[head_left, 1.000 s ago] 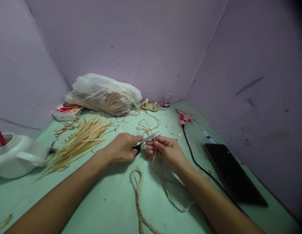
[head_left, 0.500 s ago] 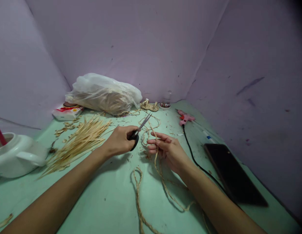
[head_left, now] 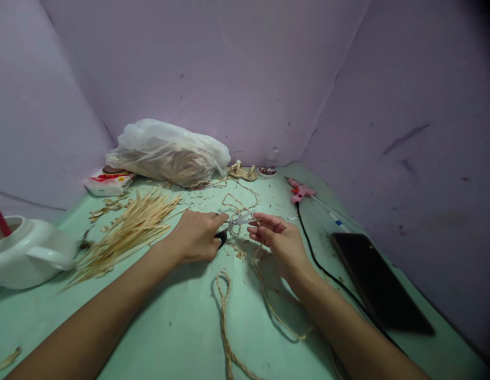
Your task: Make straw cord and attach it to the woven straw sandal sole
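Note:
My left hand (head_left: pixel 199 236) grips black-handled scissors (head_left: pixel 237 221), its fingers in the handles. The blades point right and reach the fingertips of my right hand (head_left: pixel 279 240). Between thumb and fingers, my right hand pinches a thin braided cord (head_left: pixel 261 274) near its end. That cord hangs down and curves along the table below the wrist. Whether the blades close on the cord's end is too small to make out. Nearer me lies a thicker looped braid (head_left: pixel 224 311), and more cord lies in loose curls behind the scissors.
Dry straw strips (head_left: pixel 130 229) lie left, near a white pot (head_left: pixel 35 253). A plastic bag (head_left: pixel 169 153), a small woven piece (head_left: pixel 242 171) and a bead dish (head_left: pixel 267 171) stand along the back wall. Right are a pink glue gun (head_left: pixel 301 191), its black cable and a phone (head_left: pixel 379 285).
The scissors have swung from pointing up and right to nearly level, their blades now spread at my right fingertips. My right hand has drawn its fingers together around the cord's end.

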A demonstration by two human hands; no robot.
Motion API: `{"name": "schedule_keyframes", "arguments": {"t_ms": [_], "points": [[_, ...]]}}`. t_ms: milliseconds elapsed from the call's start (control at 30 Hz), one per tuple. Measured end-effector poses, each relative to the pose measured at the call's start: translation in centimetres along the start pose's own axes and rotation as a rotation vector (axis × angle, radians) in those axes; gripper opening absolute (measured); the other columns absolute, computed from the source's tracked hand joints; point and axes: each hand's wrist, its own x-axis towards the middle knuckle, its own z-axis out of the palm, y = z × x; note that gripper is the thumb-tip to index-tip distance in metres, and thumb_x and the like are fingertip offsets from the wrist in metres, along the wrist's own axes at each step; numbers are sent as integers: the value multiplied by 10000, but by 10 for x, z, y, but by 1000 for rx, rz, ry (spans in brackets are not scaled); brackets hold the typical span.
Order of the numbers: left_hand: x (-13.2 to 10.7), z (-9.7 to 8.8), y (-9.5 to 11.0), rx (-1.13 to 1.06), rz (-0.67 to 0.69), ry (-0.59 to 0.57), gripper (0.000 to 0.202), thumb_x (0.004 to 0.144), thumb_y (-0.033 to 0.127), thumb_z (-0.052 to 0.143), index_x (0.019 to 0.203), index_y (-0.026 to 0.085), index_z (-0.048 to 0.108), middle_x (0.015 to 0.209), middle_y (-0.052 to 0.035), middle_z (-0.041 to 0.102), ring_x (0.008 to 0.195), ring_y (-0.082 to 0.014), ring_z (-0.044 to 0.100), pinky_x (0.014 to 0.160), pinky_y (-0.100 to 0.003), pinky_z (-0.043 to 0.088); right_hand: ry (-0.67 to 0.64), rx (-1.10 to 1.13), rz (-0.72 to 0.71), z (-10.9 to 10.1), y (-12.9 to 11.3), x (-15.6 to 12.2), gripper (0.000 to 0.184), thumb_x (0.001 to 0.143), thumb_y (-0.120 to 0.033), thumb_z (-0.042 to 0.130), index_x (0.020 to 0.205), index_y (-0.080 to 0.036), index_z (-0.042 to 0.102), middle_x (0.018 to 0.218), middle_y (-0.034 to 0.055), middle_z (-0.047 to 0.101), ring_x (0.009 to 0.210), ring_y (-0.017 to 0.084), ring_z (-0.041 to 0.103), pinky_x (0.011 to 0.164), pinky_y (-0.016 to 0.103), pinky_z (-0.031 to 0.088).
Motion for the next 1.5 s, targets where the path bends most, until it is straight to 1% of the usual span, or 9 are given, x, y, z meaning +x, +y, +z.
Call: {"name": "schedule_keyframes", "arguments": {"t_ms": [233, 533, 800, 933, 1067, 1200, 1267, 1367, 1500], "points": [[-1, -7, 2, -111, -26, -15, 385, 688, 226, 468, 1052, 297, 570, 763, 11, 693, 720, -215, 642, 538, -273, 334, 59, 2, -55, 0, 4, 2, 480, 568, -67, 561, 1042, -141, 570, 797, 31, 686, 617, 125, 628, 648, 288, 506], [0, -5, 3, 38, -17, -17, 405, 680, 228, 450, 1064, 274, 572, 823, -32, 712, 729, -255, 654, 508, -286, 284, 111, -96, -141, -1, 9, 2, 563, 629, -118, 530, 1191, -109, 539, 924, 80, 703, 684, 143, 639, 707, 310, 509], [0, -12, 2, -13, -35, -76, 272, 670, 154, 431, 853, 247, 609, 653, -34, 661, 624, -222, 616, 493, -270, 259, 113, -127, -187, -3, 11, 2, 540, 644, -129, 554, 1184, -125, 560, 969, 110, 702, 761, 178, 646, 763, 355, 495], [2, -10, 0, -255, -91, 26, 298, 684, 159, 450, 910, 239, 627, 670, -4, 647, 609, -164, 576, 534, -238, 328, 124, -76, -154, 1, 5, 1, 491, 607, -87, 538, 1095, -132, 578, 924, 91, 693, 678, 148, 633, 700, 325, 499], [4, -4, -1, -483, -185, 195, 282, 687, 165, 470, 906, 210, 641, 706, 8, 646, 627, -138, 556, 555, -217, 362, 107, -14, 8, 4, -2, -2, 387, 531, -46, 505, 894, -139, 601, 678, 7, 626, 521, 104, 557, 510, 242, 464], [7, 3, -2, -625, -218, 225, 235, 673, 172, 499, 843, 198, 659, 697, 7, 649, 643, -140, 567, 560, -212, 387, 58, -23, 184, 3, 0, -2, 350, 496, -84, 463, 800, -127, 630, 577, -24, 529, 391, 44, 367, 322, 161, 213], [8, 8, -3, -703, -227, 217, 217, 662, 169, 511, 816, 199, 662, 686, 9, 647, 641, -140, 573, 556, -212, 398, 14, -26, 258, 2, 2, -1, 327, 507, -110, 479, 791, -125, 642, 566, -31, 495, 381, 31, 302, 319, 162, 116], [11, 15, -2, -890, -282, 217, 192, 642, 179, 558, 809, 189, 653, 638, 16, 628, 606, -137, 578, 534, -210, 410, -18, -81, 275, 1, 4, -2, 213, 583, -205, 588, 773, -130, 647, 509, -62, 403, 377, 27, 241, 336, 169, 87], [16, 20, 7, -1300, -516, 242, 303, 619, 240, 648, 905, 154, 597, 543, 34, 573, 487, -125, 564, 436, -194, 381, -104, -172, 228, 5, 6, -6, 162, 620, -276, 655, 684, -132, 619, 468, -62, 420, 374, 29, 266, 355, 182, 128]]}}
